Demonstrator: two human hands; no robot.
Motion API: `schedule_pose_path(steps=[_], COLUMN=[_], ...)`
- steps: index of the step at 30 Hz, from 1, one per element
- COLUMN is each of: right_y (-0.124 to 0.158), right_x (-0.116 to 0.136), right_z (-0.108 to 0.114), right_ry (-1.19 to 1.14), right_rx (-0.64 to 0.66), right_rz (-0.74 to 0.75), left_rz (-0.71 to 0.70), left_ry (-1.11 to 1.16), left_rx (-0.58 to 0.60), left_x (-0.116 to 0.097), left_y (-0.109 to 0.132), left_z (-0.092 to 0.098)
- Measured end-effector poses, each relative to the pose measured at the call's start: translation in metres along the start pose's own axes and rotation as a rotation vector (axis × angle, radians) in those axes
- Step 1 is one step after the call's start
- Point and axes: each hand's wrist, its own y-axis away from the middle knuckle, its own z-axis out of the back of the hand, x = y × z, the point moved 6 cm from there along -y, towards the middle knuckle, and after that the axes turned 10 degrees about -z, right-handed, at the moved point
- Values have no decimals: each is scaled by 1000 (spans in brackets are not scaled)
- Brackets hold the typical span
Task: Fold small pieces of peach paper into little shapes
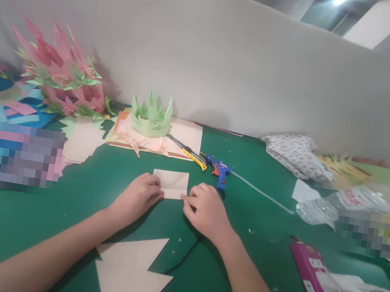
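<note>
A small pale piece of paper (171,182) with a crease across it stands out against the green table, its lower corners between my two hands. My left hand (140,194) pinches the lower left corner, fingers curled together. On the lower right corner, my right hand (206,211) grips with thumb and fingertips. Closer to me lies a pale paper cutout with pointed, tree-like edges (131,280). Just beyond the right hand rest a blue glue gun (221,170) with a long glue stick and a yellow utility knife (195,157).
Behind the hands, a green paper crown (150,118) sits on stacked paper sheets (187,137). Pink paper crowns (65,74) and coloured scraps fill the left. At right are a plastic bottle (338,205), a magenta power strip (318,276) with white cables and a patterned cloth (294,152).
</note>
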Motion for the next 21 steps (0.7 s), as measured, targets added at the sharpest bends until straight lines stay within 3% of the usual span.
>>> schedule_pose_path(steps=[4, 11, 16, 21], right_y=[3, 5, 3, 2], right_x=[-5, 19, 15, 2], right_z=[3, -11, -9, -2], right_ry=[31, -20, -35, -18], right_rx=[-13, 20, -22, -39], right_rz=[-14, 151, 89, -2], left_rz=[-8, -22, -36, -49], left_ry=[-100, -314, -262, -68], left_rx=[85, 207, 169, 171], left_x=[-11, -25, -25, -9], left_y=[0, 4, 5, 5], left_z=[-3, -13, -10, 5])
